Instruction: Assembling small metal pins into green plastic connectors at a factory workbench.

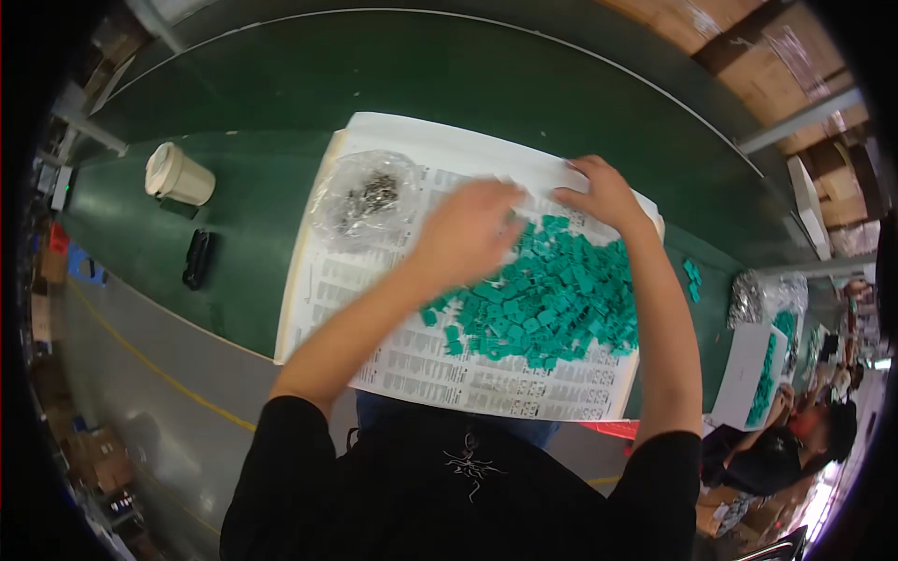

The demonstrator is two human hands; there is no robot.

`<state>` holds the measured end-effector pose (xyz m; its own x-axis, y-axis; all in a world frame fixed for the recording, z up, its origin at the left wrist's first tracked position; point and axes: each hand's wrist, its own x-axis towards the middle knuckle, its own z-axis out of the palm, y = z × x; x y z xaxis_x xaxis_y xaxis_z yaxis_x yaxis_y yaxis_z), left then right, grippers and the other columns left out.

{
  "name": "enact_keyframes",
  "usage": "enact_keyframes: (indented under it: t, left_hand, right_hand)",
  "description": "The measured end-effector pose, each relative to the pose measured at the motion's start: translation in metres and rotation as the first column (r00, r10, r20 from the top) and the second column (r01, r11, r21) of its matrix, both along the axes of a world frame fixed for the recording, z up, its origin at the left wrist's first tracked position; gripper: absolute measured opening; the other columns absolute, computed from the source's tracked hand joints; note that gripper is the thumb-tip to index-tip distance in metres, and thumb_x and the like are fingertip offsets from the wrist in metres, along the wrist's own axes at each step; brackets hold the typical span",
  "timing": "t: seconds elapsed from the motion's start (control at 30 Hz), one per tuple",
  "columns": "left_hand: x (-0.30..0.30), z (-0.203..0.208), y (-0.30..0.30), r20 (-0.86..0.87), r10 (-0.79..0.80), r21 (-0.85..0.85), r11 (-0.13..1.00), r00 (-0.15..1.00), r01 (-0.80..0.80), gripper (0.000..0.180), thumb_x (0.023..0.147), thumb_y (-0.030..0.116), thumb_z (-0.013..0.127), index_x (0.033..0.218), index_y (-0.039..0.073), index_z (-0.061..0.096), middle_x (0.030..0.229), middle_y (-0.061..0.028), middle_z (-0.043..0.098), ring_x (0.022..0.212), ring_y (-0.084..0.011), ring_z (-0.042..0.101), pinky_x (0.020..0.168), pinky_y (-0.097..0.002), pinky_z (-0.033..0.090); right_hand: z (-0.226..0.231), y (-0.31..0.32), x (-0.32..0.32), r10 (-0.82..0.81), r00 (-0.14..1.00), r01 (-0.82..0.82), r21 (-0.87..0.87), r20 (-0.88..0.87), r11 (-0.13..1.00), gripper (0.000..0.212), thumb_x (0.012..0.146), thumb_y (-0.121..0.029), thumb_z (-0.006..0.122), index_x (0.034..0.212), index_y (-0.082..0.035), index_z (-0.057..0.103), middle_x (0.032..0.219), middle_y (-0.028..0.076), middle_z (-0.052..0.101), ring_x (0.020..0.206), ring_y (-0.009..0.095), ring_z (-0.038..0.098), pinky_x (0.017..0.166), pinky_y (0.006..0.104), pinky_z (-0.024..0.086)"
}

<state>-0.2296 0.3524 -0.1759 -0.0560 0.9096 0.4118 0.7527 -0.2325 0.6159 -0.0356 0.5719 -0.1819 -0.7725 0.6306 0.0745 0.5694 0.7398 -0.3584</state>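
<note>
A heap of small green plastic pieces (547,304) lies on a large printed paper sheet (421,383) in front of me. My left hand (472,224) is over the heap's far left edge, smeared by motion; whether its fingers hold anything cannot be made out. Beyond the heap's far right side, my right hand (599,194) is just above the paper, thumb and fingers apart with nothing visible between them. Left of my left hand, a clear plastic bag (351,220) with small dark metal parts (374,194) rests on the sheet.
The sheet lies on a green table (253,234). A cream tub (178,175) and a black object (197,259) stand to the left. A few green pieces (692,279) lie off the sheet's right edge. Farther right, a person (795,444) works beside a white box (748,374) of green pieces.
</note>
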Motion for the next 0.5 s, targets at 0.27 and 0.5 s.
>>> enact_keyframes:
  t: [0.27,0.5]
  left_hand:
    - [-0.099,-0.023,0.077,-0.471,-0.011,-0.317,0.935,0.882,-0.157,0.049,0.093,0.039,0.063,0.131,0.008,0.060,0.128,-0.0141,0.062,0.126,-0.0332,0.053,0.107,-0.0433,0.045]
    - [-0.101,-0.016,0.083,-0.375,-0.111,-0.446,0.892,0.920,-0.074,0.046,0.092,0.044,0.063,0.123,0.010,0.064,0.120,-0.0104,0.063,0.118,-0.0309,0.057,0.100,-0.0440,0.048]
  right_hand:
    - [-0.001,-0.001,-0.017,-0.035,0.981,0.058,-0.115,0.192,0.992,0.064,0.069,-0.045,0.085,0.119,-0.008,0.071,0.125,0.010,0.065,0.114,0.029,0.064,0.096,0.0393,0.052]
    - [0.014,0.002,-0.022,-0.052,0.968,0.109,-0.228,0.246,0.968,0.060,0.069,-0.042,0.084,0.115,-0.006,0.072,0.119,0.012,0.068,0.111,0.030,0.065,0.093,0.0382,0.053]
